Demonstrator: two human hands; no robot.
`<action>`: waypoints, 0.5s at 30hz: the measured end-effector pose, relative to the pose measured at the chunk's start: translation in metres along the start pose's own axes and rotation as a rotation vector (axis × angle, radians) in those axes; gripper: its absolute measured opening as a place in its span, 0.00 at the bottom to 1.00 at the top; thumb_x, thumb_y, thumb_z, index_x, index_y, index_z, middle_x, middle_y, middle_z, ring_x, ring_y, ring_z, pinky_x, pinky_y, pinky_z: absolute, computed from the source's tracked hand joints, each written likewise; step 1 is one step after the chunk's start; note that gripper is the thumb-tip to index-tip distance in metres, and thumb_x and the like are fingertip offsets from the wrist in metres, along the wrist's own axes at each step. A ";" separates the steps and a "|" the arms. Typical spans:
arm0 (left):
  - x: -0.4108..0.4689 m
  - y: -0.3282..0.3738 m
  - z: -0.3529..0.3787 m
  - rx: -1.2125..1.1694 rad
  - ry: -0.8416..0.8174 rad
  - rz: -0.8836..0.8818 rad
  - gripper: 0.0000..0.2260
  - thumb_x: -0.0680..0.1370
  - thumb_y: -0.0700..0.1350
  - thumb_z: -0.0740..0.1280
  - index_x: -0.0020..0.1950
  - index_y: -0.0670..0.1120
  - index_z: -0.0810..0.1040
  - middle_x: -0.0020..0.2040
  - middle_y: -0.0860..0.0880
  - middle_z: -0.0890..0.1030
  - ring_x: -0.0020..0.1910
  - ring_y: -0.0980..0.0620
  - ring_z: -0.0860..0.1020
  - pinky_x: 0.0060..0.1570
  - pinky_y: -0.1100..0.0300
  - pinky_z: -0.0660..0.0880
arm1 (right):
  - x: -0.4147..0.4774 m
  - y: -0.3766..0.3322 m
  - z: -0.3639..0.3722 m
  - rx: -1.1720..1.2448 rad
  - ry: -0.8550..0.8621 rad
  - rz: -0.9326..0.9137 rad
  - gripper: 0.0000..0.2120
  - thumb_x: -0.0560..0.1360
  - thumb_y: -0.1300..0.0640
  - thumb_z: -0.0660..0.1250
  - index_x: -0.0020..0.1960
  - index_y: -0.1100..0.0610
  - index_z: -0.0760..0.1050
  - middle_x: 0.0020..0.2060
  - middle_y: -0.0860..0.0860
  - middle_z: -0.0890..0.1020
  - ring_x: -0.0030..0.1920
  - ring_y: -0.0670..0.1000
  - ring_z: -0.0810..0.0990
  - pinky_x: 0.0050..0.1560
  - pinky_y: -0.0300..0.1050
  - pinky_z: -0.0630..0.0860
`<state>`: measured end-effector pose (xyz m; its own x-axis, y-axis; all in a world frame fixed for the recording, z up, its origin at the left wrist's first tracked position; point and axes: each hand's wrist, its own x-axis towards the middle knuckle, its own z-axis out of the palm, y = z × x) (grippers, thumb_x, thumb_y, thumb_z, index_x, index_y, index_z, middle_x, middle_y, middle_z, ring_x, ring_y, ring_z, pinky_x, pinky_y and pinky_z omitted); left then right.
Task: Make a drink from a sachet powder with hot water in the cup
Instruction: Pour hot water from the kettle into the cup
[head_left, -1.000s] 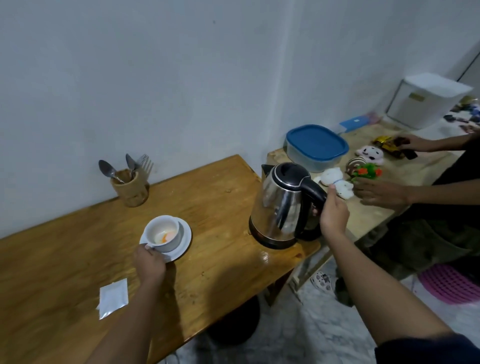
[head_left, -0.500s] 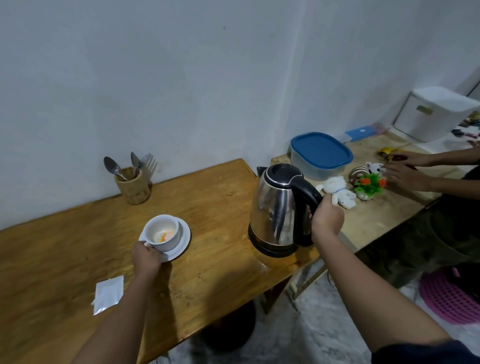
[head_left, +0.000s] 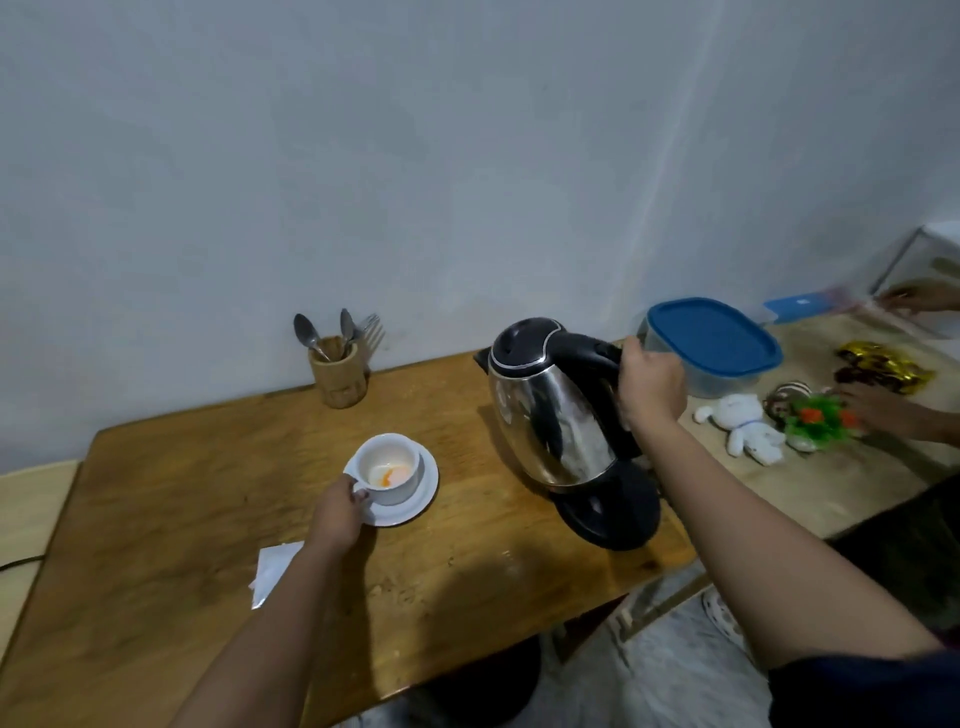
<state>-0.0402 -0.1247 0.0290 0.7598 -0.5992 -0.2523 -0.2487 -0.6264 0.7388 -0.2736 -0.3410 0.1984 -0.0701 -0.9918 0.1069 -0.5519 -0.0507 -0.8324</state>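
A white cup (head_left: 390, 470) with orange and pale powder at its bottom stands on a white saucer (head_left: 413, 506) on the wooden table (head_left: 171, 499). My left hand (head_left: 337, 514) holds the cup by its handle. My right hand (head_left: 652, 387) grips the black handle of the steel kettle (head_left: 550, 415), which is lifted off its black base (head_left: 610, 512) and tilted with its spout toward the left. A white sachet (head_left: 270, 569) lies on the table, partly behind my left forearm.
A wooden holder (head_left: 338, 376) with spoons and a fork stands by the wall. On the lighter table to the right are a blue-lidded container (head_left: 714, 343), a white soft toy (head_left: 745, 431), a small plastic plant (head_left: 815, 423) and another person's hands (head_left: 878, 408).
My right hand has lifted the kettle off its base and tilted it leftward. The other person's hands have shifted among the toys. The camera has turned to the left.
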 end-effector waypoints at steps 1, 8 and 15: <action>-0.001 0.000 -0.003 0.009 -0.012 0.020 0.07 0.80 0.40 0.59 0.54 0.38 0.74 0.55 0.36 0.79 0.47 0.45 0.73 0.46 0.55 0.66 | -0.003 -0.006 0.007 -0.008 -0.035 -0.023 0.21 0.75 0.50 0.58 0.28 0.62 0.71 0.31 0.57 0.74 0.37 0.58 0.74 0.38 0.46 0.66; 0.008 0.002 -0.022 0.122 -0.108 0.078 0.09 0.79 0.40 0.60 0.56 0.38 0.75 0.57 0.35 0.79 0.50 0.42 0.76 0.45 0.57 0.66 | -0.022 -0.039 0.050 -0.198 -0.248 -0.179 0.22 0.73 0.49 0.58 0.24 0.60 0.66 0.26 0.56 0.71 0.35 0.59 0.73 0.36 0.46 0.65; 0.018 0.001 -0.031 0.174 -0.160 0.081 0.13 0.79 0.39 0.59 0.62 0.39 0.73 0.61 0.37 0.77 0.53 0.42 0.75 0.48 0.59 0.65 | -0.033 -0.067 0.075 -0.337 -0.401 -0.278 0.18 0.71 0.49 0.58 0.30 0.61 0.69 0.26 0.53 0.71 0.30 0.56 0.70 0.28 0.42 0.60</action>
<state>-0.0087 -0.1210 0.0447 0.6319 -0.7137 -0.3022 -0.4154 -0.6410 0.6453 -0.1724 -0.3135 0.2097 0.3983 -0.9168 0.0282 -0.7424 -0.3403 -0.5771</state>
